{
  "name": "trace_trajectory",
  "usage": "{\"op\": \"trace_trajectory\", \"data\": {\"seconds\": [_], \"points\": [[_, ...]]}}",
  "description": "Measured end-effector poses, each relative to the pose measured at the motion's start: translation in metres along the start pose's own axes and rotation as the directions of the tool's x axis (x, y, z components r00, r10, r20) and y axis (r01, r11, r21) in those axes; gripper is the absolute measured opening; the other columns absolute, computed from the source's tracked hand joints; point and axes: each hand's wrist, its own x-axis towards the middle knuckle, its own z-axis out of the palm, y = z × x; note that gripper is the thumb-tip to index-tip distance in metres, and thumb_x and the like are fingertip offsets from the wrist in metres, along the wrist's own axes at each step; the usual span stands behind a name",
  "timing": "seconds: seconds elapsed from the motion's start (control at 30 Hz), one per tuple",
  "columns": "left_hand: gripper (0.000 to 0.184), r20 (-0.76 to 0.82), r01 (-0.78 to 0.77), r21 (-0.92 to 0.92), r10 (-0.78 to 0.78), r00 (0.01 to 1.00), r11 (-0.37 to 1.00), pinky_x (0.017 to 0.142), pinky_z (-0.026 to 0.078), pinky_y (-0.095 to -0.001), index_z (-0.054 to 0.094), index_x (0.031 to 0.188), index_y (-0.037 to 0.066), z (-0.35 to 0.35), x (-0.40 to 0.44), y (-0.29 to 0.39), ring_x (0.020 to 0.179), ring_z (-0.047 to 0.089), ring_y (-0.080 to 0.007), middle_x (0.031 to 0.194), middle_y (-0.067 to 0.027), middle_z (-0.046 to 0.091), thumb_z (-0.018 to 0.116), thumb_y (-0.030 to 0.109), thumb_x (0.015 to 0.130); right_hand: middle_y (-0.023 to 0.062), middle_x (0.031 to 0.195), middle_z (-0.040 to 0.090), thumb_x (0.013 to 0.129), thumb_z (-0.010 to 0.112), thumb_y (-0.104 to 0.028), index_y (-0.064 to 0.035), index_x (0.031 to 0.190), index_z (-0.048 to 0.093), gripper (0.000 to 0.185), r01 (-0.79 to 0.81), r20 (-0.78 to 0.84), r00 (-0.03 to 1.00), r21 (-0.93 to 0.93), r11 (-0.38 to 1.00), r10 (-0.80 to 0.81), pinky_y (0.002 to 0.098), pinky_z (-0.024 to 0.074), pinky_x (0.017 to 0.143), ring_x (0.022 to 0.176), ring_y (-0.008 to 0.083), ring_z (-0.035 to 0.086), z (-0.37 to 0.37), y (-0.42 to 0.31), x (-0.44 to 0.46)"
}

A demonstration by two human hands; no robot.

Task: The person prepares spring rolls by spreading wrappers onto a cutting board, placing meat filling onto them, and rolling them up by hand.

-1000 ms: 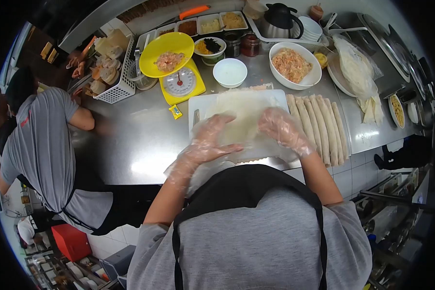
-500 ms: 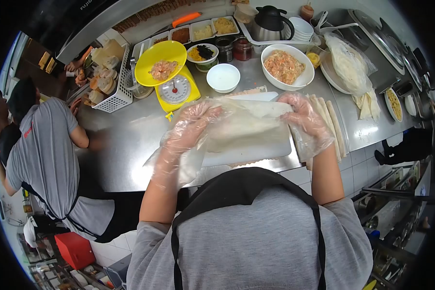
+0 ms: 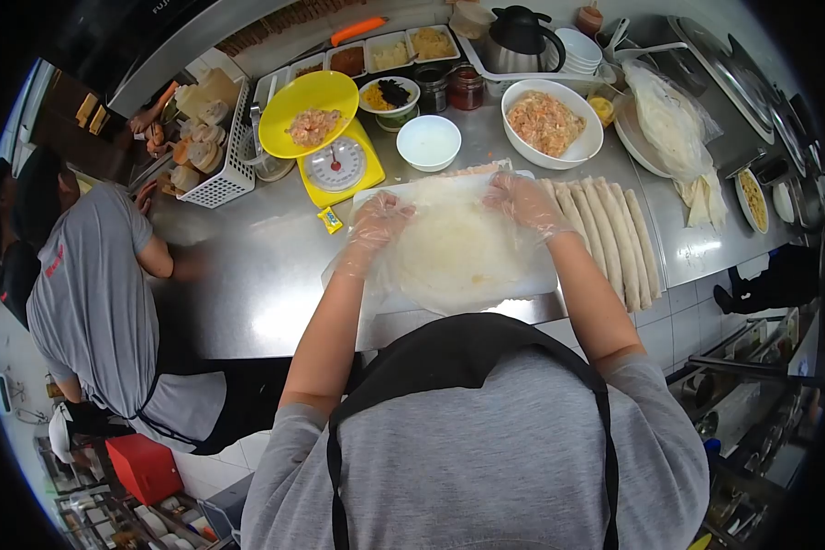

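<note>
A thin, pale, round wrapper sheet (image 3: 458,257) lies over a white cutting board (image 3: 543,278) in front of me. My left hand (image 3: 381,222), in a clear plastic glove, pinches the sheet's far left edge. At the far right edge, my right hand (image 3: 524,205), gloved the same way, has its fingers closed on the sheet too. Just right of the board lies a row of several long, pale rolls (image 3: 603,234). A white bowl of pinkish minced filling (image 3: 545,124) stands beyond my right hand. Past my left hand is a yellow scale (image 3: 341,172) whose pan bears a portion of filling.
A small white bowl (image 3: 428,144), two dark jars and trays of toppings (image 3: 390,52) line the back. A plastic bag of wrappers (image 3: 665,119) lies at right. A white basket of bottles (image 3: 225,183) stands left, near a co-worker in a grey shirt (image 3: 101,266).
The sheet, held up and folded before, now lies spread over the board. Both hands have moved inward and down onto its far edge, uncovering the rolls at right.
</note>
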Motion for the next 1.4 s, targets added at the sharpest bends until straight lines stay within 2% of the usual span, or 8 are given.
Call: {"op": "trace_trajectory", "data": {"seconds": [0.27,0.5,0.6,0.77,0.9,1.07,1.17,1.4], "points": [[0.018,-0.058,-0.195,-0.298,0.186,0.981,0.934,0.07,0.046,-0.0277,0.062,0.091,0.004,0.007,0.013,-0.001,0.074,0.058,-0.0137,0.079,-0.0046,0.062,0.069,0.011,0.076,0.0167,0.079,0.061,0.078,0.063,-0.011,-0.0002,0.087,0.059,0.014,0.153,-0.167,0.973,-0.047,0.987,-0.159,0.0389,0.045,0.067,0.074,0.0345,0.057,0.007,0.023,0.003],[0.025,-0.179,-0.299,-0.151,0.271,0.946,0.942,0.075,0.047,-0.0331,0.06,0.102,0.005,0.007,0.018,0.003,0.083,0.058,-0.0201,0.09,-0.0085,0.06,0.067,0.01,0.078,0.0169,0.089,0.059,0.074,0.067,-0.007,-0.0047,0.094,0.058,0.022,0.189,-0.281,0.925,-0.241,0.952,-0.255,0.0404,0.0453,0.073,0.083,0.0343,0.056,0.006,0.031,-0.004],[0.036,-0.377,-0.398,0.525,0.625,0.684,0.752,0.079,0.046,-0.0371,0.057,0.109,0.007,-0.005,-0.013,0.019,0.092,0.057,-0.0259,0.1,-0.0115,0.058,0.068,0.012,0.075,0.0161,0.097,0.057,0.071,0.069,-0.006,-0.0074,0.099,0.057,0.03,0.214,-0.55,0.755,-0.308,0.927,-0.357,0.0407,0.0458,0.077,0.09,0.0344,0.055,-0.001,-0.004,-0.002],[0.045,0.099,-0.499,0.531,0.534,0.84,0.685,0.1,0.032,-0.0492,0.053,0.121,0.01,0.008,-0.045,0.002,0.121,0.043,-0.0303,0.13,-0.0124,0.047,0.057,0.035,0.084,0.0154,0.105,0.055,0.074,0.071,-0.01,-0.0066,0.104,0.055,0.034,0.541,-0.398,0.722,-0.186,0.821,-0.566,0.0411,0.0441,0.087,0.101,0.0354,0.053,0.016,-0.094,0.047],[0.049,0.068,-0.436,0.472,0.461,0.885,0.767,0.106,0.023,-0.0524,0.052,0.124,0.008,0.008,-0.051,-0.001,0.129,0.035,-0.0296,0.138,-0.0113,0.041,0.054,0.038,0.085,0.0203,0.126,0.045,0.081,0.066,-0.027,-0.0054,0.118,0.05,0.046,0.713,-0.254,0.628,-0.19,0.675,-0.735,0.0413,0.0402,0.097,0.114,0.0342,0.048,0.05,-0.163,0.104],[0.048,0.13,-0.393,0.469,0.378,0.917,0.791,0.108,0.022,-0.0495,0.051,0.125,0.008,0.004,-0.049,0.003,0.13,0.033,-0.0302,0.137,-0.0113,0.042,0.055,0.034,0.084,0.0189,0.113,0.056,0.081,0.064,-0.035,-0.0064,0.122,0.05,0.051,0.477,0.11,0.879,-0.248,0.844,-0.464,0.0422,0.0423,0.093,0.107,0.0364,0.053,0.064,-0.232,0.143],[0.047,0.124,-0.409,0.437,0.397,0.91,0.801,0.107,0.022,-0.0488,0.052,0.124,0.008,0.007,-0.046,-0.002,0.129,0.034,-0.0311,0.137,-0.0123,0.042,0.057,0.032,0.083,0.0193,0.1,0.061,0.08,0.063,-0.038,-0.0052,0.11,0.057,0.045,0.625,0.225,0.78,-0.326,0.71,-0.584,0.0427,0.044,0.087,0.097,0.0361,0.057,0.079,-0.226,0.162],[0.046,0.08,-0.478,0.394,0.488,0.869,0.785,0.105,0.025,-0.0495,0.053,0.122,0.007,0.008,-0.046,-0.003,0.125,0.038,-0.0333,0.134,-0.0135,0.044,0.06,0.027,0.081,0.0147,0.084,0.063,0.077,0.067,-0.029,-0.0062,0.092,0.062,0.028,0.593,-0.021,0.805,0.001,0.806,-0.592,0.0357,0.0471,0.074,0.08,0.027,0.061,0.037,-0.195,0.128]]}}
